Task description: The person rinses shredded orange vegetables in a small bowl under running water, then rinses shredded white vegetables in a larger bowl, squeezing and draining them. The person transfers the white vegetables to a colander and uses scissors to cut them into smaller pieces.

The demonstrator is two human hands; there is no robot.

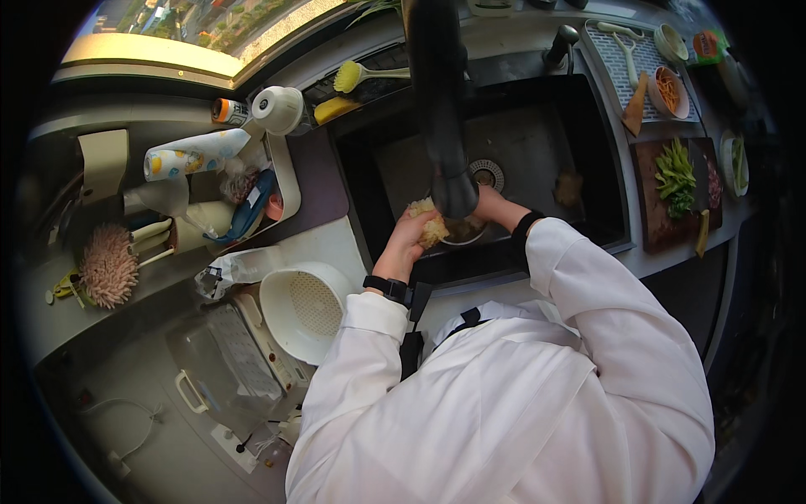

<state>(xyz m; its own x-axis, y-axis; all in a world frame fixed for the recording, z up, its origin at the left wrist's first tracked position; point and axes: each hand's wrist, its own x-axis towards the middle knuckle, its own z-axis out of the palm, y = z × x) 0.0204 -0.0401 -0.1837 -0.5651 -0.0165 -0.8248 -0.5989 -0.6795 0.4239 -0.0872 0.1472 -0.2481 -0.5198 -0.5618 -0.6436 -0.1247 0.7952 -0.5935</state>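
Note:
My left hand (409, 236) holds a pale yellow, ruffled clump of food (431, 228), perhaps white fungus, over the near part of the dark sink (397, 164). Just right of the faucet, my right hand (491, 205) reaches down into the sink; its fingers are partly hidden by the faucet head, so what they touch cannot be told. Between the hands, low in the sink, is a round metal bowl (465, 239), mostly covered by the faucet (454, 195). The strainer drain (487, 175) lies beyond my right hand. A brownish lump (568, 189) rests at the sink's right side.
On the right, a cutting board (655, 233) bears cut greens (675, 173) and a knife. Above it a draining tray (595, 47) holds a bowl of orange shreds (669, 93) and a peeler. At left stand a white colander (305, 312), a paper towel roll (195, 153) and a yellow brush (348, 77).

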